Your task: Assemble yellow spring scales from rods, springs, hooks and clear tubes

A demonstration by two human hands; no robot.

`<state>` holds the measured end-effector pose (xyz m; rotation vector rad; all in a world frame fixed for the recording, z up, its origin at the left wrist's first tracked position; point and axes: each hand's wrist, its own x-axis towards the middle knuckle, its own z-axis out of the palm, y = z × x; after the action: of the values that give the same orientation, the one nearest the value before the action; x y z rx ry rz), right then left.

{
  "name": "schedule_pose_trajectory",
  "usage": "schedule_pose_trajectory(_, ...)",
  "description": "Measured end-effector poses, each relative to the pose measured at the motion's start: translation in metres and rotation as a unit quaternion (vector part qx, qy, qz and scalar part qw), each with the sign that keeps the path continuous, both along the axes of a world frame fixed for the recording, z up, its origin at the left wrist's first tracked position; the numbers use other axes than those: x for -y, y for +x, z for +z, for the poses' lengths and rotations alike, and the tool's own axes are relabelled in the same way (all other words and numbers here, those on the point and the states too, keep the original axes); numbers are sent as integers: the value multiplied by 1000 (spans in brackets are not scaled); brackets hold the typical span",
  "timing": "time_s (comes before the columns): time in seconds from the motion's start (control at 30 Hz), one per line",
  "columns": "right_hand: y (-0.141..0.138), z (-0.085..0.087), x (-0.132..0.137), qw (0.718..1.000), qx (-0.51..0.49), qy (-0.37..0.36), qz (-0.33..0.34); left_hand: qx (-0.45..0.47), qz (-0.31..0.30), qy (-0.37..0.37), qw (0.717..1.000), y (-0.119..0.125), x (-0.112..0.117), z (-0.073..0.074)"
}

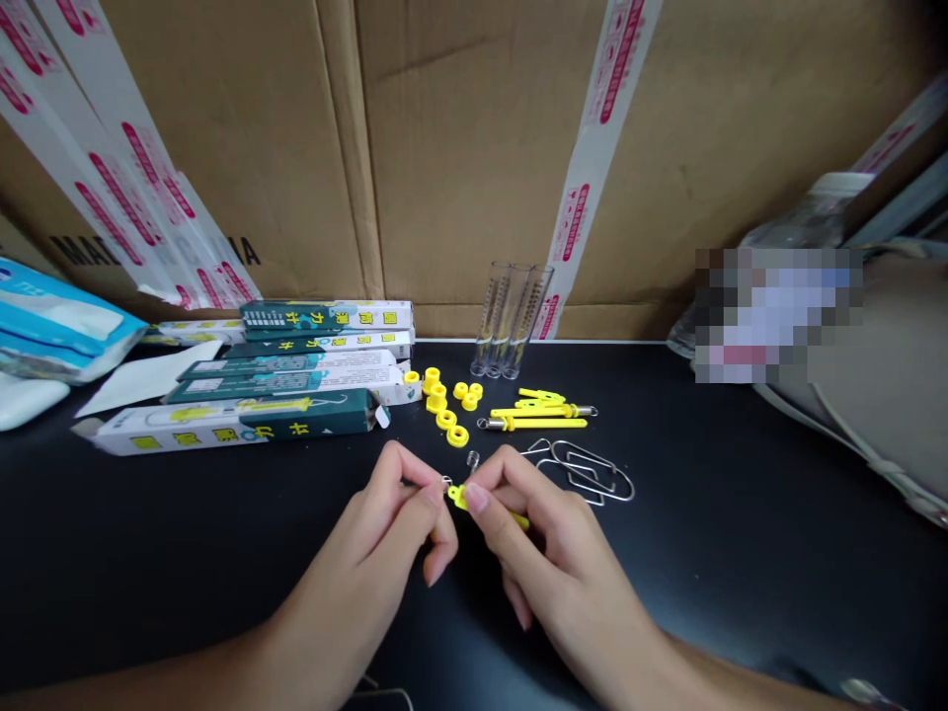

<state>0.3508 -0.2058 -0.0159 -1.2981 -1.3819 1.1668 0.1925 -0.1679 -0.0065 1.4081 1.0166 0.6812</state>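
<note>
Holding: left hand (392,513) and right hand (552,538) raised together just above the black bench top (163,583), fingers closed in a pinch on a yellow plastic strip (460,499)

Part location: strip sits between both hands, front centre of the bench; a small metal fitting (446,484), apparently a hook though the fingers partly hide it, shows at its left end

Grip purpose: opposed fingertips steady so small a part from both sides and leave that end exposed

Nearest loose parts: coil spring (472,460) just ahead of the right hand, bent wire loops (585,472) beside it

Parts layout: yellow plastic rings (444,405) and yellow strips with metal ends (537,416) lie grouped by kind, within reach

Rest: printed cartons (237,423) at left, glass graduated tubes (510,321) against corrugated cardboard (222,148)
</note>
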Motion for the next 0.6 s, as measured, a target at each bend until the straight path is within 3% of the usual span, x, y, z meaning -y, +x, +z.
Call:
schedule_pose_trajectory(0.17, 0, 3, 0, 1000, 2, 12, 18, -2, -16, -2, 1000, -1, 0, -3)
schedule_pose_trajectory(0.4, 1, -3, 2, 1000, -21, 6, -6, -41, -33, 23, 998, 2, -3, 0)
schedule_pose_trajectory(0.6, 0, -1, 2, 1000, -15, 13, 2, -33, -29, 29, 999, 0, -2, -8)
